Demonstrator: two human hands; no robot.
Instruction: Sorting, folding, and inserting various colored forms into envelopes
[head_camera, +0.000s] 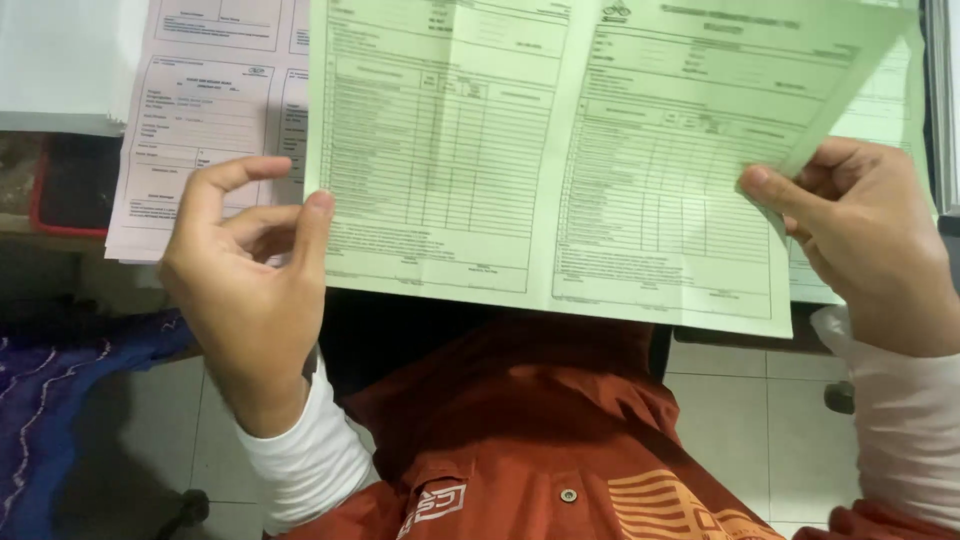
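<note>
Holding a pale green printed form (560, 160) spread wide before the chest, a person in a rust-orange shirt (530, 440) steadies it by its two lower side edges. The left hand (250, 290) pinches the form's lower left edge, thumb tip pressed on the front face, the other fingers curled loosely behind or beside it. The right hand (870, 240) grips the form's lower right side, thumb on top, where a second green sheet (880, 110) fans out just behind; this two-sided hold appears to keep the creased paper flat and readable. Left of the green form, a pink form (200, 120) lies on the counter (20, 170), overhanging its near edge, with a white paper stack (60, 60) farther left and a dark red-rimmed tray (70, 190) just under it. Below the green form's bottom edge, tiled floor (740, 400) shows open room, while a blue patterned cloth (60, 380) lies low to the left.
</note>
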